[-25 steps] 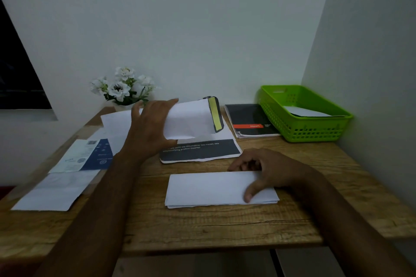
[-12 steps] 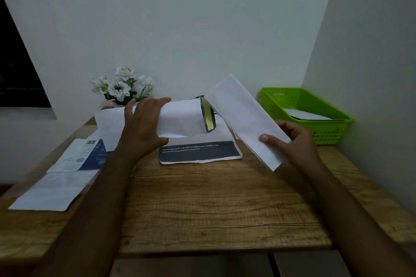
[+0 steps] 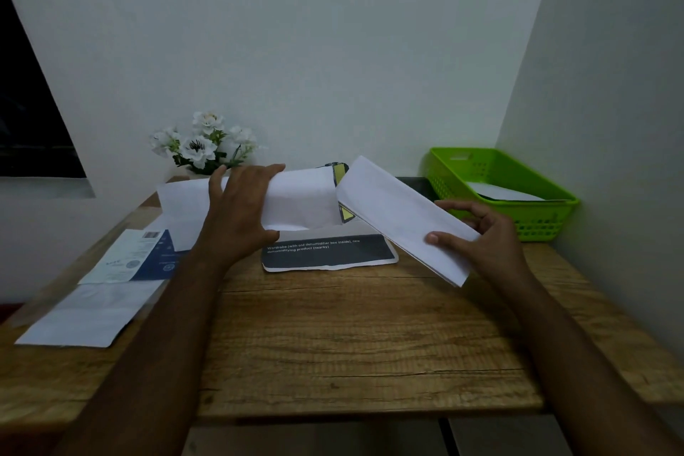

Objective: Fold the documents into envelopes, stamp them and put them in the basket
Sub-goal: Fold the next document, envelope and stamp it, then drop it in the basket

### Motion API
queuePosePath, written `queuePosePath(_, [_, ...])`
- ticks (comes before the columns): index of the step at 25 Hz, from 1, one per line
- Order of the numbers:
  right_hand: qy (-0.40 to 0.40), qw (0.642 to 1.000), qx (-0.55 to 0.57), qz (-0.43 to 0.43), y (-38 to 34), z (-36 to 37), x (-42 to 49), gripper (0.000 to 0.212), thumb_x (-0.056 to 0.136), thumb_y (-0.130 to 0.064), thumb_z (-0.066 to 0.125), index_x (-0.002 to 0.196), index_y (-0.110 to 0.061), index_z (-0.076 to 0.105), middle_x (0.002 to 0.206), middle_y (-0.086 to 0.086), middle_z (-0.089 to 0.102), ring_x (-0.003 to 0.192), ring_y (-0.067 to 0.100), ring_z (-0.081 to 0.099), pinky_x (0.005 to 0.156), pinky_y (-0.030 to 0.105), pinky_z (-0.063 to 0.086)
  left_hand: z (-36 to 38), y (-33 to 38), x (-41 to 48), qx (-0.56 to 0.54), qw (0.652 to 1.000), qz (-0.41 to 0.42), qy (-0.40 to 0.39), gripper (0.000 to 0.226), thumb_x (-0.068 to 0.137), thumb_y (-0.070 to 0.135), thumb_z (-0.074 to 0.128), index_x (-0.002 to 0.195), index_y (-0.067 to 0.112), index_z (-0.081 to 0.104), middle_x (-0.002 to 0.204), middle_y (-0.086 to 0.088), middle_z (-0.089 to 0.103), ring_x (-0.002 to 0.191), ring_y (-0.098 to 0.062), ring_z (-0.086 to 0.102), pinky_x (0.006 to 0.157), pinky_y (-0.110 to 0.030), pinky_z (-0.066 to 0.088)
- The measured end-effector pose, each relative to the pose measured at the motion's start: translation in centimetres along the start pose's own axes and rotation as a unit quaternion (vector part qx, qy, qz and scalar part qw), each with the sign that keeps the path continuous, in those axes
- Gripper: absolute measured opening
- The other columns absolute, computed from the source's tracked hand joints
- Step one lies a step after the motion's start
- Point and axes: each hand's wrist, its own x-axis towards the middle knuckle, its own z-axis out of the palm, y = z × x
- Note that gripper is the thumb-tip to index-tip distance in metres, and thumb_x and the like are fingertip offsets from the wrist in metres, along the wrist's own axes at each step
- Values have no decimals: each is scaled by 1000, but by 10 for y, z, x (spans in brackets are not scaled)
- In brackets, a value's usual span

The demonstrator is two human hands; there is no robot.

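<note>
1. The folded document (image 3: 403, 218) is up off the desk (image 3: 351, 337) now, and its far corner has closed in on the envelope's mouth since half a second ago.
2. Right hand (image 3: 485, 237) pinches the document's near end, thumb on top and fingers (image 3: 459, 205) curled behind; the sheet slants up and to the left.
3. Left hand (image 3: 240, 211) wraps the envelope (image 3: 299, 202) in the air, fingers over the top and thumb under, the mouth facing the document.
4. A yellow strip edged in dark shows on the envelope's flap (image 3: 339, 174), right at the document's far corner; whether the corner is inside I cannot tell.
5. Under the envelope lies a dark printed sheet (image 3: 329, 252) on the desk.
6. Left of the envelope lie more papers (image 3: 92, 311); behind it, white flowers (image 3: 201, 144).
7. Right of the envelope, the green basket (image 3: 536, 222) sits in the corner with a white piece already inside.
</note>
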Motion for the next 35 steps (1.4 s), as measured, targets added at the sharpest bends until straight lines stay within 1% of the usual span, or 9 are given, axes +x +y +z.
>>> queuePosePath(6, [-24, 999, 29, 21, 5, -3, -2, 36, 63, -20, 87, 93, -37, 78, 97, -16, 75, 90, 0, 67, 68, 9, 48, 0, 1, -1, 6, 1000, 5, -17, 99, 50, 23, 85, 137, 17, 38, 128, -7, 50, 124, -27, 40, 113, -53, 9])
queuePosePath(12, [-59, 997, 16, 38, 11, -3, -4, 39, 63, -32, 86, 100, -36, 76, 104, -13, 74, 102, 10, 67, 85, 31, 51, 5, 14, 1, -27, 993, 80, -79, 97, 53, 27, 84, 137, 25, 35, 133, 0, 46, 129, -20, 35, 113, -53, 2])
queuePosePath(17, [-18, 999, -27, 36, 14, 2, 2, 49, 65, -28, 87, 109, -39, 68, 86, -18, 65, 90, 6, 63, 72, 21, 46, 13, 26, 0, -47, 988, 109, -95, 93, 55, 40, 81, 136, 27, 37, 135, 4, 44, 128, -14, 33, 110, -43, 8])
queuePosePath(20, [27, 992, -32, 115, 20, 3, 4, 57, 76, -45, 76, 126, -33, 52, 89, -18, 57, 86, -2, 57, 72, 26, 44, 13, 23, 0, -39, 991, 93, -87, 92, 56, 41, 81, 136, 26, 38, 134, 2, 46, 127, -18, 36, 107, -41, 12])
queuePosePath(22, [48, 980, -19, 191, 22, -1, 7, 61, 82, -51, 68, 133, -27, 43, 97, -12, 54, 89, 5, 56, 76, 33, 47, 12, 20, -1, -33, 993, 80, -80, 91, 56, 38, 81, 136, 25, 39, 132, 1, 47, 125, -19, 38, 105, -40, 14])
queuePosePath(24, [54, 966, 41, 250, 21, -5, 9, 50, 88, -41, 65, 129, -18, 48, 96, 1, 60, 85, 18, 61, 64, 33, 51, 10, 16, -1, -23, 995, 64, -73, 90, 56, 37, 80, 135, 24, 40, 130, 0, 48, 124, -20, 39, 103, -39, 15])
queuePosePath(27, [26, 955, 97, 278, 18, -6, 8, 18, 93, -21, 60, 107, -11, 61, 81, 5, 66, 64, 18, 65, 45, 28, 52, 9, 13, -2, -13, 997, 38, -62, 88, 56, 37, 79, 134, 26, 39, 127, 0, 49, 122, -20, 40, 100, -39, 17])
queuePosePath(30, [25, 961, 91, 260, 17, -7, 7, 5, 90, -10, 64, 95, -11, 66, 78, 7, 70, 56, 13, 68, 45, 25, 53, 8, 12, -2, -15, 997, 25, -66, 89, 56, 37, 79, 135, 25, 39, 126, 0, 49, 122, -21, 39, 101, -39, 16])
queuePosePath(35, [48, 971, 82, 220, 12, -7, 5, 7, 86, -16, 70, 92, -19, 70, 78, -2, 74, 61, 7, 69, 45, 18, 47, 10, 18, 0, -22, 996, 35, -81, 92, 56, 42, 79, 136, 25, 37, 130, -1, 47, 124, -20, 38, 101, -38, 15])
